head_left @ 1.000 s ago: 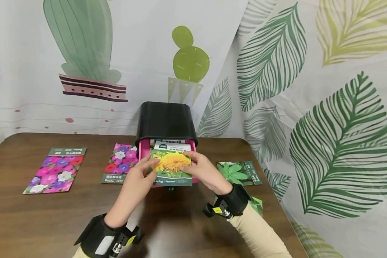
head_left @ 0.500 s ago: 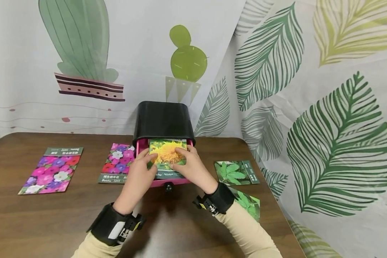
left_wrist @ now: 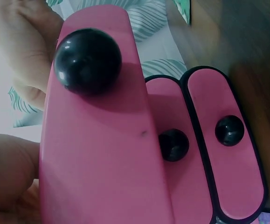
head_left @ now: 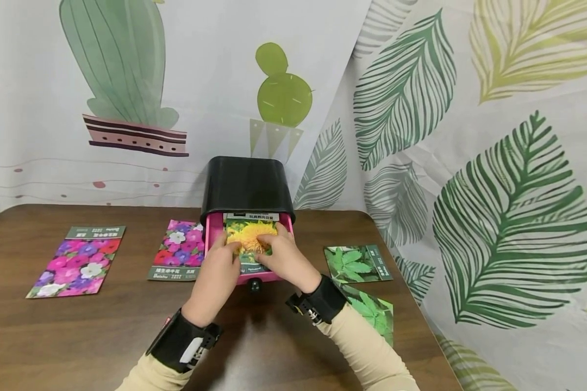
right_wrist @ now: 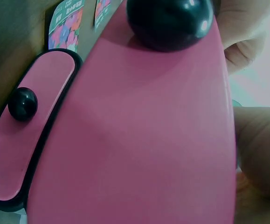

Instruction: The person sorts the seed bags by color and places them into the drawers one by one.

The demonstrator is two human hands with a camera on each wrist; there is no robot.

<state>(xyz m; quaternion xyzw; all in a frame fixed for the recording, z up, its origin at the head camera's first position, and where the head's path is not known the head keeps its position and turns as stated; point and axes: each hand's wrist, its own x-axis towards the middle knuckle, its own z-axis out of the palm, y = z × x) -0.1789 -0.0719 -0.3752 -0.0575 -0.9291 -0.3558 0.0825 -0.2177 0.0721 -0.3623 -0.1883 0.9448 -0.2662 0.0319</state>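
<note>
In the head view, a seed packet (head_left: 249, 234) with a yellow flower on it lies in the pulled-out pink drawer (head_left: 269, 276) of a black cabinet (head_left: 247, 182). My left hand (head_left: 212, 279) reaches over the drawer's left side, fingertips on the packet's left part. From the right, my right hand (head_left: 287, 258) touches the packet, its thumb and index finger on the flower picture. Both wrist views look at the drawer front (left_wrist: 97, 154) with its round black knob (right_wrist: 169, 21); the packet is hidden there, and thumb and fingers stand apart beyond the front.
Two petunia seed packets lie on the wooden table at left, one farther out (head_left: 80, 260) and one beside the cabinet (head_left: 178, 250). Two green-leaf packets are at right, one (head_left: 357, 263) behind the other (head_left: 372, 312). Two shut lower drawers (left_wrist: 228, 172) show in the left wrist view.
The yellow-flower packet has gone from above the drawer's front edge down and back into the drawer. Both hands have moved with it, and the drawer's knob has come into view.
</note>
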